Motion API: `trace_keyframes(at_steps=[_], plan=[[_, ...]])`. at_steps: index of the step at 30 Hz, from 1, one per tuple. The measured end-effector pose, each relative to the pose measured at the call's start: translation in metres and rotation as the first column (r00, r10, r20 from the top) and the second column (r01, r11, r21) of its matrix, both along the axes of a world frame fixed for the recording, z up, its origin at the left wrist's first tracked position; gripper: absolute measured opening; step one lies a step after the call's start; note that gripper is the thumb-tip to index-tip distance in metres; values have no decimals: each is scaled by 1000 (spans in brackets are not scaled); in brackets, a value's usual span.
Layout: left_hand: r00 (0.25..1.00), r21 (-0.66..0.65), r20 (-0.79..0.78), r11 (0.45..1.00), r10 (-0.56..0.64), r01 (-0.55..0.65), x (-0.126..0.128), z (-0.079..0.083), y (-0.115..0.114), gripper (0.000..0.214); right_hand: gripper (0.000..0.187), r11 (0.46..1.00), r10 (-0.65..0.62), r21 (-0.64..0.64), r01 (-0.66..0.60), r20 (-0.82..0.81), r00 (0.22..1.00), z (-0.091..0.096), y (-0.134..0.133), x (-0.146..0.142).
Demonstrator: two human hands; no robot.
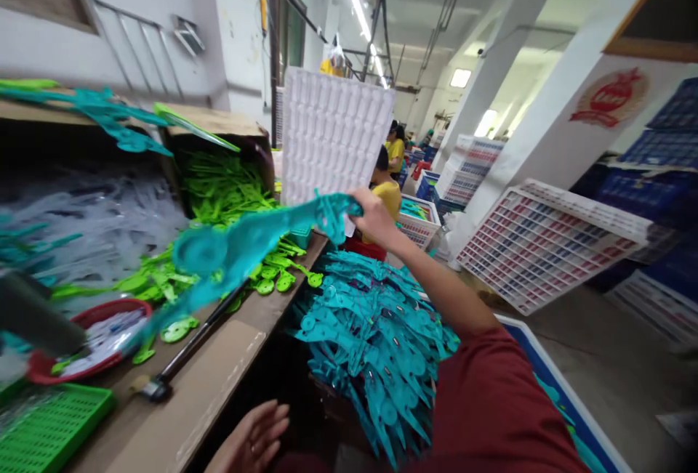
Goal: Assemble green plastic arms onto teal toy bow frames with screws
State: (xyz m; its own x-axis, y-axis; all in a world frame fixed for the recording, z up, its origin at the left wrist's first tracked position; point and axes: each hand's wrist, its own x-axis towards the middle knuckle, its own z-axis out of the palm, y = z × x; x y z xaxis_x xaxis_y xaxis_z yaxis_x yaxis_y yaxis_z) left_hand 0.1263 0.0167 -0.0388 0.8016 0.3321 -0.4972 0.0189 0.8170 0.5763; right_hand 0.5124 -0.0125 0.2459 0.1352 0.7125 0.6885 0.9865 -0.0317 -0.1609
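My right hand point(375, 220) is raised in front of me, its fingers wrapped round one end of a long teal plastic piece point(262, 229). That piece stretches leftward above the bench, with a wide rounded part and a pointed far end, and it is blurred by motion. Below my right arm a heap of similar teal pieces point(376, 328) fills the space beside the bench. At the bottom edge my left hand point(254, 435) has its fingers loosely curled and apart, with nothing in them.
On the bench point(229, 378) lie a black rod point(201, 331), bright green plastic pieces point(229, 189), a red basin point(41, 364) and a green basket point(59, 422). Clear pieces point(103, 211) fill a box at left. A white crate point(545, 240) stands tilted at right. People in yellow sit beyond.
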Motion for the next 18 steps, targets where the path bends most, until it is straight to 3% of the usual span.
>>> trace_keyframes(at_steps=[3,5,8,10,12,15,17,18], plan=[[973,-20,165,986,164,-163,-14,29,23,67,31,981,84,-189,-36,252,964,-16,17,-58],[943,-5,265,978,203,-209,-23,56,32,65,28,955,213,-276,-107,389,896,-28,23,-98],[886,-16,364,953,286,-302,-37,90,42,72,22,890,414,-394,-229,487,769,-40,28,-145],[831,-14,402,910,385,-415,-53,102,47,69,18,851,497,-445,-277,518,696,-45,31,-165],[748,-1,412,821,521,-571,-75,106,49,56,16,828,544,-474,-301,546,637,-50,35,-175],[614,81,336,628,714,-774,-113,105,43,33,19,820,562,-487,-303,582,588,-60,47,-173],[561,223,215,520,799,-825,-132,103,32,35,23,828,551,-480,-290,596,584,-67,59,-166],[549,313,134,491,825,-813,-137,102,26,42,24,835,537,-475,-277,598,595,-71,65,-163]])
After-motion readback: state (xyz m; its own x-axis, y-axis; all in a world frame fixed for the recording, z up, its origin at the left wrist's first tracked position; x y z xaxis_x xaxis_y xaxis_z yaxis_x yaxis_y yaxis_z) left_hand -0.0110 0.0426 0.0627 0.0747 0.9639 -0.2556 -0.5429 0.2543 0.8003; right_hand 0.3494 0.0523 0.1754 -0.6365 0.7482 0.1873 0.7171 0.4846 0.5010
